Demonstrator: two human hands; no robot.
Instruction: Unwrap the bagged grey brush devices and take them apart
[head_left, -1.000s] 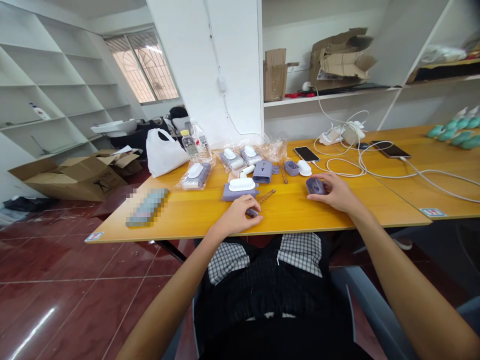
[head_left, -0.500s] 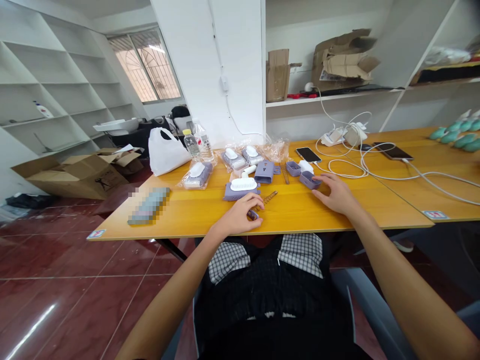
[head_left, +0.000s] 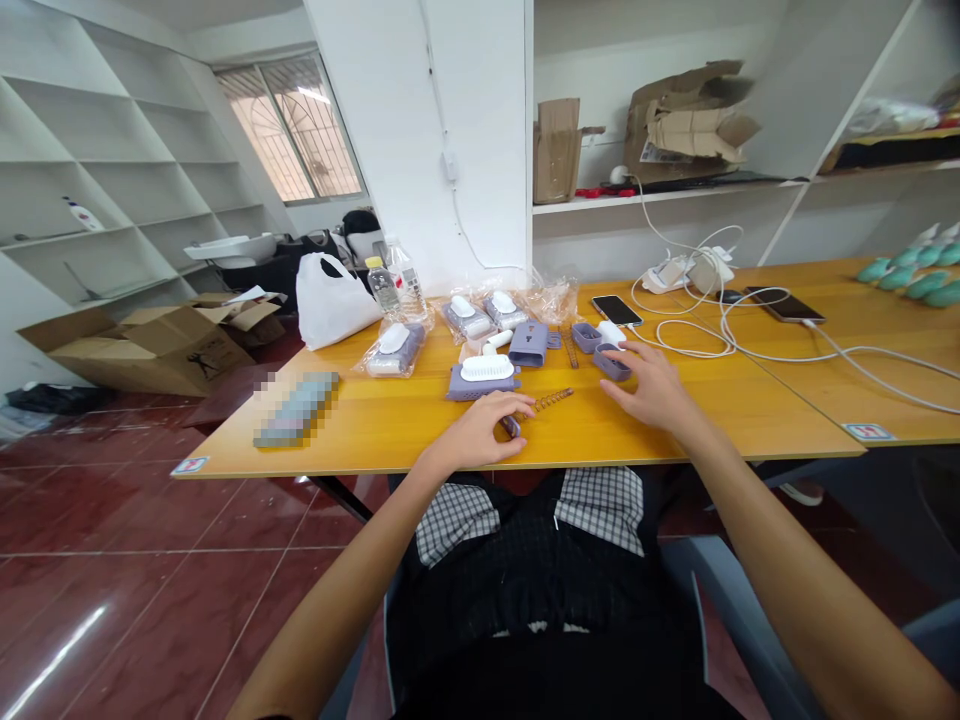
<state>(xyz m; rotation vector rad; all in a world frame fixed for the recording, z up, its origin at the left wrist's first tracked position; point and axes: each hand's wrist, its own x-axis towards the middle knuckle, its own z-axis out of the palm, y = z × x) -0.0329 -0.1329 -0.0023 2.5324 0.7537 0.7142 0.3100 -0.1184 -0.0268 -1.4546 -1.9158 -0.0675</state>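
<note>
My left hand (head_left: 484, 430) is curled at the table's front edge around a small dark purple part (head_left: 511, 426), mostly hidden by the fingers. A thin coil spring (head_left: 553, 398) sticks out to the right from beside those fingertips. With thumb and fingers on either side, my right hand (head_left: 651, 385) holds a small open purple box (head_left: 611, 363) at its right side; the contents are too small to name. Behind it stands a second purple box (head_left: 586, 337) with small parts inside. A white-bristled brush head (head_left: 486, 369) lies on a purple housing beyond my left hand.
Another purple housing (head_left: 529, 343) and more springs (head_left: 571, 350) lie mid-table. Bagged brushes (head_left: 395, 350), bottles (head_left: 384, 290) and a white plastic bag (head_left: 334, 305) stand back left. A phone (head_left: 616, 310) and white cables (head_left: 694, 340) lie right. A blurred object (head_left: 298, 410) lies left.
My right hand has moved left, and the small purple box has shifted slightly left with it. The spring beside my left hand now reaches farther right. My left hand has hardly moved.
</note>
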